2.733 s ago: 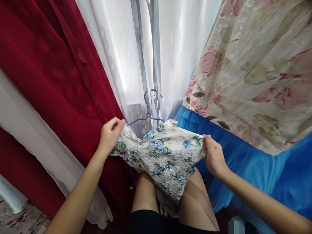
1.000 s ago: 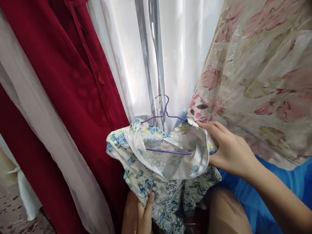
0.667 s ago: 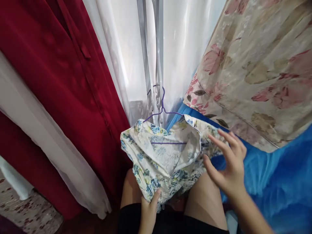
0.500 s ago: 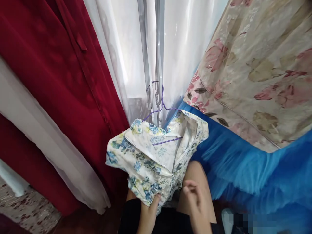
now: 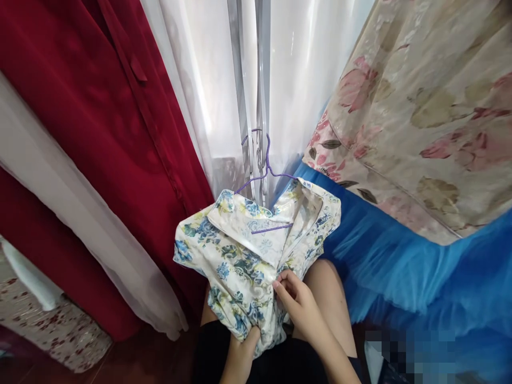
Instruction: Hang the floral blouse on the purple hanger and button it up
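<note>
A white blouse with blue and yellow flowers (image 5: pixel 240 250) hangs on a purple wire hanger (image 5: pixel 266 165), whose hook is caught on a metal window frame (image 5: pixel 248 96). My left hand (image 5: pixel 244 349) grips the blouse's lower front from below, its fingers closed in the cloth. My right hand (image 5: pixel 298 298) pinches the front edge of the blouse near the middle, just under the open collar. My bare knees show beneath the garment.
A dark red garment (image 5: pixel 100 133) and a sheer white curtain (image 5: pixel 192 80) hang at the left. A blue tulle skirt (image 5: pixel 400 266) and a pink-flowered beige cloth (image 5: pixel 420 106) fill the right. A patterned floor (image 5: pixel 40 330) shows at the lower left.
My right hand left the blouse's right shoulder, dropped down and now pinches the front edge. My left hand moved from the left shoulder to the lower front. The blouse now hangs on the hanger.
</note>
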{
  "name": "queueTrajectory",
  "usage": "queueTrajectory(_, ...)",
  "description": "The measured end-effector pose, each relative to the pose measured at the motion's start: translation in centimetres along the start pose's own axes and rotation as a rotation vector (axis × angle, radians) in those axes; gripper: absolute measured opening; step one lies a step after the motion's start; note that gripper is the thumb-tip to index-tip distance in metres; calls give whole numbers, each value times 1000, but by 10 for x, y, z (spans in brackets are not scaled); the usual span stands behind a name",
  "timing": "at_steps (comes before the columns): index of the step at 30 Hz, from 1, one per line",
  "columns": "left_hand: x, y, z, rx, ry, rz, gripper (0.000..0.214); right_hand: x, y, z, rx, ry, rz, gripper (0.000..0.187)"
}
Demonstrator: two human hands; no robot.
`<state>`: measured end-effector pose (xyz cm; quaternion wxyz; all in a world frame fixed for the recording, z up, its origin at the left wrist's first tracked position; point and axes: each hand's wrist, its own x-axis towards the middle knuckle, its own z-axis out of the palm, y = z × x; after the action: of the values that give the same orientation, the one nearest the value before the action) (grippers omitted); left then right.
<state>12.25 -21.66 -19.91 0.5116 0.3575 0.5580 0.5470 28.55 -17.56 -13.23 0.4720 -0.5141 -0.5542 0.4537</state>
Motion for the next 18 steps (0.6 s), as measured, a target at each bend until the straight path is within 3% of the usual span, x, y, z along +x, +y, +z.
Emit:
queueTrajectory(3,-2,6,2,-38,7,-3,53,-1,3,6,19,-57,-3,37)
queueTrajectory(7,3,-5,1,-41,-49,-92,48,-7,4,9,91,-12,13,42)
queueTrajectory(10,16,-14,-3,-84,91,-72,47,-15,7,6,179,11,49,43)
queueTrajectory(12,28,-16,-8,-130,291,39,50,-20,10,4,220,33,73,43)
queueTrajectory(15,41,-11,-15,-100,539,373,54,-26,15,3,270,60,106,45)
queueTrajectory(17,40,-5,-14,10,555,628,46,-27,15,6,302,64,121,45)
queueTrajectory(18,37,-4,-10,83,498,721,40,-27,14,9,315,63,121,45)
